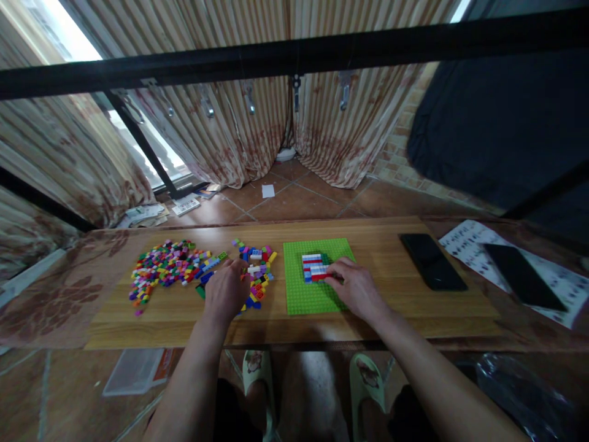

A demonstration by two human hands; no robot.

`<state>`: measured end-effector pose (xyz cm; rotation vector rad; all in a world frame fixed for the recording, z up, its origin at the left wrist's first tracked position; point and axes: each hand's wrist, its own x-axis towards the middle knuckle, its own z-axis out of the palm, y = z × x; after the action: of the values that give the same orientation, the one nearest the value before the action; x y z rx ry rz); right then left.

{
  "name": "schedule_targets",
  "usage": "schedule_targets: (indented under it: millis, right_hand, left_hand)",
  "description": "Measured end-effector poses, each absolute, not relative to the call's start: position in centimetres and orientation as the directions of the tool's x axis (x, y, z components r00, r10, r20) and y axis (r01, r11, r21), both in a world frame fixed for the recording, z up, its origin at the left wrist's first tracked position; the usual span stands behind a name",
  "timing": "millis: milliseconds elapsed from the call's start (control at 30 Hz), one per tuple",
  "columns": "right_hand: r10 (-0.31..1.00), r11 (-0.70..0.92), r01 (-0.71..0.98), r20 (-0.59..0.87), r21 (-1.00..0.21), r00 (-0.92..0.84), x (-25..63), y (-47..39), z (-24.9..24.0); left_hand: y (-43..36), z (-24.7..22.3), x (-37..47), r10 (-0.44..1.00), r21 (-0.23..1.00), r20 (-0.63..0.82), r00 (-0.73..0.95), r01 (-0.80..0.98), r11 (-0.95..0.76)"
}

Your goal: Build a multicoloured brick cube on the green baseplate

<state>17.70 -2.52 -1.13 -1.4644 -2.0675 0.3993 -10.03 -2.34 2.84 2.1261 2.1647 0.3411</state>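
Observation:
A green baseplate [299,301] lies on the wooden board, bearing a small block of red, white, blue and green toy bricks [313,268]. My right hand [353,281] is over the plate's right part, its thumb and index finger pinched on a red brick [321,277] at the near right side of the block. To the left of the plate, my left hand [227,288] reaches into a loose pile of mixed bricks [261,285]. Its fingers are curled down and closed; what is between the fingertips is hidden. A white brick [253,269] shows just beside them.
A larger heap of small coloured bricks [165,264] spreads over the left of the board [377,245]. One dark phone [432,261] lies on the board's right side; another [524,276] rests on a printed sheet [469,236]. A black bar [294,58] crosses beyond the board.

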Motion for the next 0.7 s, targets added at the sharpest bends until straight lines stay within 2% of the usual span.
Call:
schedule_targets:
  millis: [100, 167, 267, 433, 700]
  right_hand:
    - [0.93, 0.357, 0.756, 0.279, -0.548, -0.237, 17.8, -2.5, -1.3]
    - [0.932, 0.352, 0.758, 0.281, -0.549, -0.23, 17.8, -2.5, -1.3]
    - [0.935, 0.341, 0.765, 0.279, -0.547, -0.218, 17.8, -2.6, -1.3]
    - [0.936, 0.341, 0.756, 0.277, -0.559, -0.217, 17.8, -2.6, -1.1]
    - [0.949, 0.308, 0.722, 0.253, -0.619, -0.188, 18.1, -2.6, -0.9]
  left_hand:
    - [-2.7, 2.4, -7.4, 0.984, 0.43, 0.174, 0.027, 0.897, -0.101]
    - [-2.9, 1.8, -5.0, 0.979, 0.601, 0.159, 0.125, 0.775, -0.196]
    - [-2.9, 0.9, -1.9, 0.984, 0.737, 0.113, 0.139, 0.652, -0.177]
    - [-2.1, 0.1, 0.2, 0.995, 0.763, 0.025, 0.098, 0.642, -0.082]
    - [-1.6, -0.3, 0.9, 0.999, 0.748, -0.009, 0.047, 0.664, -0.024]
